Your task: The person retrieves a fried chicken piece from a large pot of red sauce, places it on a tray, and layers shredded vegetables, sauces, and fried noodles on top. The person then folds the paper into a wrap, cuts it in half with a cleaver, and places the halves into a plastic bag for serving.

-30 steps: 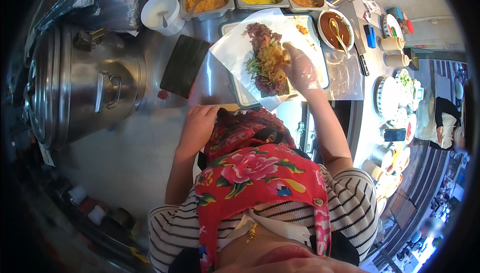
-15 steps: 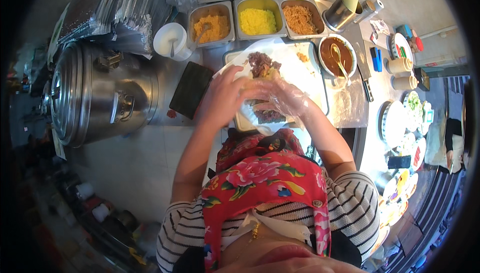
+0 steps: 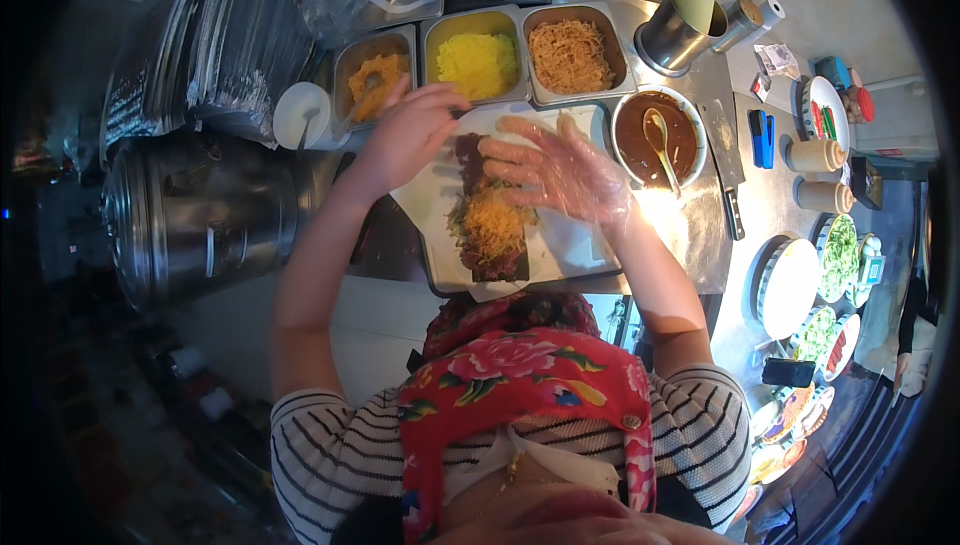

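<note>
Orange shreds (image 3: pixel 495 225) lie in a heap on a long dark purple layer of food (image 3: pixel 492 269), with some green bits beside them. Under this food is a sheet of white paper (image 3: pixel 412 195), spread on a shallow tray (image 3: pixel 590 255). My bare left hand (image 3: pixel 412 140) is held over the paper's far left part, fingers stretched toward the steel pan of yellow shreds (image 3: pixel 477 62); it holds nothing that I can see. A clear plastic glove covers my right hand (image 3: pixel 565 173), which hovers palm down just right of the food with spread fingers.
Steel pans hold orange paste (image 3: pixel 375 80) and brown shreds (image 3: pixel 570 53). To the right stand a bowl of brown sauce (image 3: pixel 630 140) with a spoon, a knife (image 3: pixel 733 213) and a steel canister (image 3: pixel 668 43). A large lidded pot (image 3: pixel 215 220) stands left. Another person's hand (image 3: pixel 902 367) shows far right.
My hands, earlier close together over the food, have moved apart. The left went toward the pans, and the right opened out. The orange shreds on the food now show. The view has shifted a little.
</note>
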Demonstrator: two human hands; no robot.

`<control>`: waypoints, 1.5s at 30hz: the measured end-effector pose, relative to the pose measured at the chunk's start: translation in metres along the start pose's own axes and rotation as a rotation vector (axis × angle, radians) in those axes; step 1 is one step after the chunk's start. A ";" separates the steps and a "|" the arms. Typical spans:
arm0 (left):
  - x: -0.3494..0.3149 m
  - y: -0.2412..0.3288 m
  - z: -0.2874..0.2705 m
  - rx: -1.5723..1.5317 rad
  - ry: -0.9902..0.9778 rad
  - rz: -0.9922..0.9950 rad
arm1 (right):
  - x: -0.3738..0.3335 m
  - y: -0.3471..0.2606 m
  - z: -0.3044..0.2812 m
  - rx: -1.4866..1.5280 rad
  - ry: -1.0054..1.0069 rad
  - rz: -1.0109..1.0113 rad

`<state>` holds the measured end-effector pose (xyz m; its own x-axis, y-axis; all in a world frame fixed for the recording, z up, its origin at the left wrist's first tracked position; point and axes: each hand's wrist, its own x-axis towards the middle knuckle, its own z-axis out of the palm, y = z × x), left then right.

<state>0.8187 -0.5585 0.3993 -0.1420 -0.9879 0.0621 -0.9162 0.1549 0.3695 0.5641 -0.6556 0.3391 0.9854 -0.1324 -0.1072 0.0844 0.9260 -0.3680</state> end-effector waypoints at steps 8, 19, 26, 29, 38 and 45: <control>0.005 0.029 0.011 -0.223 -0.150 0.027 | -0.004 0.000 -0.009 0.089 -0.076 0.061; -0.008 0.011 -0.005 0.638 -0.007 0.193 | -0.006 0.015 0.004 0.187 -0.035 0.002; 0.059 -0.085 -0.036 0.676 0.025 -0.366 | -0.005 -0.013 -0.028 0.091 0.199 -0.322; 0.069 -0.070 -0.011 0.546 0.168 -0.362 | -0.018 0.004 -0.042 -0.305 0.463 -0.235; -0.205 0.101 0.136 -0.904 -0.180 -0.870 | 0.010 0.029 -0.081 -1.953 0.807 -0.526; -0.209 0.125 0.181 -1.849 -0.220 -1.268 | 0.094 0.031 -0.094 -2.247 1.083 -0.210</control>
<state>0.6657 -0.3334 0.2652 -0.0967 -0.5132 -0.8528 0.6881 -0.6536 0.3152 0.6460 -0.6725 0.2310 0.5590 -0.8238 0.0940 -0.7688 -0.5575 -0.3133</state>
